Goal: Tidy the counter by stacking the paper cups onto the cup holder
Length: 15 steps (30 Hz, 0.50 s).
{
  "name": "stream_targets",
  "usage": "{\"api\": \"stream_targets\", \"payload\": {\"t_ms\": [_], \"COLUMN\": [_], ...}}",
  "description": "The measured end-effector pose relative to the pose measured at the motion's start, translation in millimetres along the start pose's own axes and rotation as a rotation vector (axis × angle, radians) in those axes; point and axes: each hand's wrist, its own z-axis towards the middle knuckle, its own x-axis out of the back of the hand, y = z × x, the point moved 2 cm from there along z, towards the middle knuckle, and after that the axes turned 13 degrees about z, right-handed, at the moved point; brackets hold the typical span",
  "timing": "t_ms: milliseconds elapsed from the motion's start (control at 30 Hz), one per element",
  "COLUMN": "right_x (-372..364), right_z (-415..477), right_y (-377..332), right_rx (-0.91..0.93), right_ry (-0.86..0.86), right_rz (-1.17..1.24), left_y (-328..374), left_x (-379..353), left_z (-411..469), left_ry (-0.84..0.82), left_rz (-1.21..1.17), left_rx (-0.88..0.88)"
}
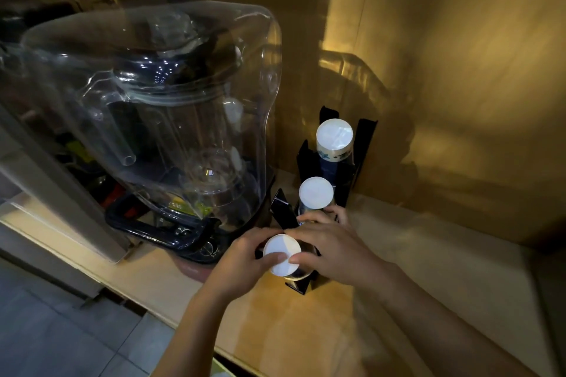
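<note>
Paper cup stack [282, 253], nearest slot of black cup holder [364, 144], tabletop [398, 269] right of blender [153, 119]: left hand [245, 257] and right hand [330, 251] clasped round it; two further stacks [316, 193] behind.

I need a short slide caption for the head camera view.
Both hands, left and right, seat the nearest inverted cup stack in the black cup holder.

The cup holder [364, 144] is black. 3 upturned paper cups show white bases; the rear cup [334, 135] has a pale band with dark markings over a dark blue side. The blender cover [171, 95] is clear, its base [159, 231] glossy black. The counter [413, 300] is light tan, the floor tiles [55, 330] grey.
</note>
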Motion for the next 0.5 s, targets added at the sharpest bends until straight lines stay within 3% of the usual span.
{"api": "stream_targets", "payload": {"t_ms": [333, 433, 500], "right_x": [6, 21, 38], "right_z": [2, 5, 8], "right_y": [-1, -6, -10], "right_rx": [-0.068, -0.034, -0.079], "right_ry": [-0.142, -0.126, -0.119], "right_rz": [-0.172, -0.11, -0.05], "left_y": [21, 32, 47], "left_x": [9, 21, 32], "left_z": [-3, -3, -3], "left_ry": [-0.021, -0.031, 0.08], "left_rz": [0.338, 0.492, 0.497], "left_rx": [0.023, 0.049, 0.001]}}
